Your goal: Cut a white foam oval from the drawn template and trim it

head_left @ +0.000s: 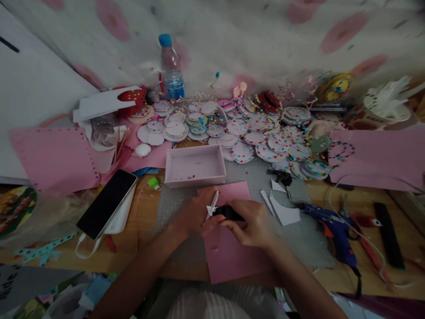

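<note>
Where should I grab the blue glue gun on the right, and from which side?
Probably by the handle of the blue glue gun. It lies flat on the table, nozzle pointing left toward the white paper scraps, handle and cord trailing right and toward you. Come from above on the near-right side with the right hand, clear of the nozzle tip.

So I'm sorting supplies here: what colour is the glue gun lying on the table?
Blue, with a black cord; the glue gun shows in the head view, right of the hands.

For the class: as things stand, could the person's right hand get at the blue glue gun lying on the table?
Probably yes: the glue gun lies uncovered just beyond the right hand, but that hand first must release the black tool.
</note>
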`<control>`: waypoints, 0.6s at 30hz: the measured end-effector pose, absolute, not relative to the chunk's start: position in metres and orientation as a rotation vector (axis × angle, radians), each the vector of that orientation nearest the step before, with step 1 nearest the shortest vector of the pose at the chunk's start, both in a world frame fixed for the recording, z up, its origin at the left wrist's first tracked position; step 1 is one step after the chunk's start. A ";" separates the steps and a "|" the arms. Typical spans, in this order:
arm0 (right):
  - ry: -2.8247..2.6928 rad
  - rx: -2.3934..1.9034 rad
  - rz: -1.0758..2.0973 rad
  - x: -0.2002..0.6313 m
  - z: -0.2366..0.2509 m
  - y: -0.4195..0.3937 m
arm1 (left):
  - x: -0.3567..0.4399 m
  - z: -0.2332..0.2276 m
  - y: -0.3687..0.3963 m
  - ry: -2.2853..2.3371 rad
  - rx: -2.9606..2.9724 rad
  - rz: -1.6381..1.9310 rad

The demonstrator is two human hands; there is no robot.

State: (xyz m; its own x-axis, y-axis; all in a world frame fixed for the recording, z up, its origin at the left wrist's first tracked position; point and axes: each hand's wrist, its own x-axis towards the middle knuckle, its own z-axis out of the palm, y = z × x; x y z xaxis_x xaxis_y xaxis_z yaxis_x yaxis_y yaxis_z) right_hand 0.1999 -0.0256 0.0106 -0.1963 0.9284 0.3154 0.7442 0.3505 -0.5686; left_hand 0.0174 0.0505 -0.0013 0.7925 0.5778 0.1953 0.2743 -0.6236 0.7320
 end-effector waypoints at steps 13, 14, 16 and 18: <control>-1.984 -1.441 0.214 0.198 0.009 -0.026 | 0.021 0.002 0.048 0.611 2.057 0.554; -1.982 -1.437 0.206 0.198 0.009 -0.026 | 0.021 0.002 0.047 0.611 2.047 0.556; -1.970 -1.425 0.207 0.198 0.008 -0.027 | 0.021 0.001 0.046 0.601 2.021 0.573; -1.945 -1.413 0.241 0.197 0.008 -0.028 | 0.021 0.004 0.044 0.612 2.010 0.595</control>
State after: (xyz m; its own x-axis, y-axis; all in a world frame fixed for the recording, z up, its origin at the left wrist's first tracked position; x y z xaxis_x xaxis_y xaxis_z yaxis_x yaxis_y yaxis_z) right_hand 0.1973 -0.0278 0.0081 -0.1504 0.8891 0.4323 0.7567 0.3849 -0.5285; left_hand 0.0208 0.0440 0.0038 0.7594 0.6290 0.1660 0.1833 -0.4517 0.8731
